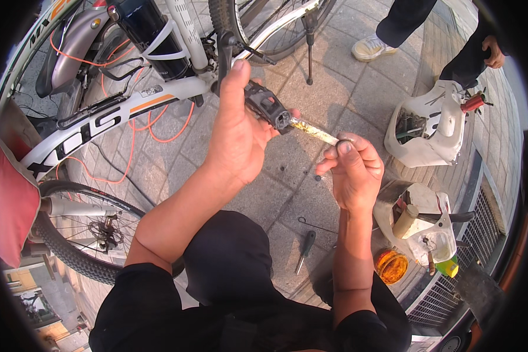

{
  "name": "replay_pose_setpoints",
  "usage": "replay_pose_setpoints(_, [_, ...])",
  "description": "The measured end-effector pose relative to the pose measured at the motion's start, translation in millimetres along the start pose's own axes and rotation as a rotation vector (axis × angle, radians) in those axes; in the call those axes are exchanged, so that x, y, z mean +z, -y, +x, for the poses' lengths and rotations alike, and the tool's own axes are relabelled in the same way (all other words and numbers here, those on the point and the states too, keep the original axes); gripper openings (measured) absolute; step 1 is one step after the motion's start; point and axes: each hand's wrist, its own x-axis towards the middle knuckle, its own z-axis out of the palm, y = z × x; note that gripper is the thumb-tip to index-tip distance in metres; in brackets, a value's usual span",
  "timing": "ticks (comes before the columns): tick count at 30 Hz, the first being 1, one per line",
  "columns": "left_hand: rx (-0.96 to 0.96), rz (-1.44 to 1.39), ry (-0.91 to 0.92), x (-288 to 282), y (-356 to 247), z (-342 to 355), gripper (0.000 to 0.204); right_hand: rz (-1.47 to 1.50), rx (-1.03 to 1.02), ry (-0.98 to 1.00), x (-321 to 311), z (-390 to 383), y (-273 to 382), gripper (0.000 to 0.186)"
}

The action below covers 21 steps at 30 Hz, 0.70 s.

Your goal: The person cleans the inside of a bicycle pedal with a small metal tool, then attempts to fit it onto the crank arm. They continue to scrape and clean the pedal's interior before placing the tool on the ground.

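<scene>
My left hand (239,141) is closed round a black bicycle pedal (267,105), thumb pointing up beside the crank arm (225,58). A pale narrow rod (315,130), streaked with yellow grease, reaches from the pedal's outer end to my right hand (355,169). Thumb and fingers of that hand pinch the rod's far end, where a small dark round piece shows. Whether the rod's tip is inside the pedal or only touching it, I cannot tell. The pedal belongs to a white bicycle (100,126) lettered in black, with an orange stripe.
On the paving lie a dark-handled screwdriver (306,252) and a thin hooked wire (315,225). Cut-open white containers (431,120) with tools stand at right, near an orange grease tub (391,266). An orange hose (132,154) trails under the frame. Another person's shoe (372,48) is beyond.
</scene>
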Motion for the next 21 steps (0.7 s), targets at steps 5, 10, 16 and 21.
replay_pose_setpoints(5, [0.041,0.027,-0.007,3.5,-1.2,-1.4,0.049,-0.060,-0.073,-0.019,3.0,-7.1,11.9,0.017])
replay_pose_setpoints(10, [0.057,0.070,-0.001,4.6,-1.5,-1.8,0.051,-0.122,-0.087,-0.020,11.1,-7.3,16.1,0.015])
replay_pose_setpoints(16, [0.077,0.112,0.009,7.0,-3.0,-2.1,0.056,-0.163,-0.098,-0.042,15.8,-8.4,18.2,0.015])
replay_pose_setpoints(21, [0.089,0.103,0.002,7.2,-1.9,-1.8,0.054,-0.268,-0.112,-0.086,22.6,-13.7,23.5,0.015])
